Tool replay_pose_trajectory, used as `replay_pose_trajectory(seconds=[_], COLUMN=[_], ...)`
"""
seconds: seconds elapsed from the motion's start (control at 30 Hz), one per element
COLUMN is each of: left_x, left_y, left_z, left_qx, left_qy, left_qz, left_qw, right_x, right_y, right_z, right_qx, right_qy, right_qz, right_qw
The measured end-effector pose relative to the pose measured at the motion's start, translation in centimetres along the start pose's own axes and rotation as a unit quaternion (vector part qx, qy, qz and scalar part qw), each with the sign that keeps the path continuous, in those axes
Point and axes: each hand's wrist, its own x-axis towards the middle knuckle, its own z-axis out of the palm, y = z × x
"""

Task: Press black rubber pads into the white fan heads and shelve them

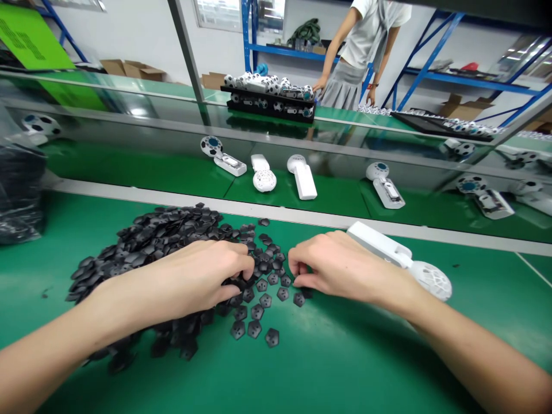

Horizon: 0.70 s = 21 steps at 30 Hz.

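Observation:
A heap of small black pentagonal plastic pieces covers the left part of the green work surface. My left hand is at the heap's right side, its fingers curled together among the pieces. Whatever it pinches is hidden. Between my hands several pieces lie spread out singly, one of them a loose pentagon nearest me. My right hand is closed at the right edge of these, thumb and fingertips low over the surface; its grip is hidden too. Behind my right forearm lies a white handheld device with a round patterned head, partly covered.
Beyond a pale rail, a green conveyor belt carries several white devices, some with football-patterned heads. A black plastic bag stands at left. Across the bench, a person stands beside stacked black trays of devices.

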Motion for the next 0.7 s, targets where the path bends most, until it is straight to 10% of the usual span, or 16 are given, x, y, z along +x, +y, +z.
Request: replay_pose_trajectory(seconds=[0.2, 0.43, 0.7], left_x=[0.4, 1.3, 1.6], left_y=[-0.2, 2.3, 4.2], left_z=[-0.4, 0.7, 3.2], left_qx=[-0.028, -0.102, 0.057], left_qy=[-0.033, 0.089, 0.100], left_qz=[0.011, 0.060, 0.167], left_qw=[0.999, 0.989, 0.979], right_x=[0.9, 2.2, 2.2], right_y=[0.1, 0.8, 1.0], right_z=[0.9, 2.9, 2.9], right_qx=[0.035, 0.051, 0.064], right_qy=[0.080, 0.099, 0.115], right_qz=[-0.021, -0.035, -0.031], right_qw=[0.996, 0.993, 0.991])
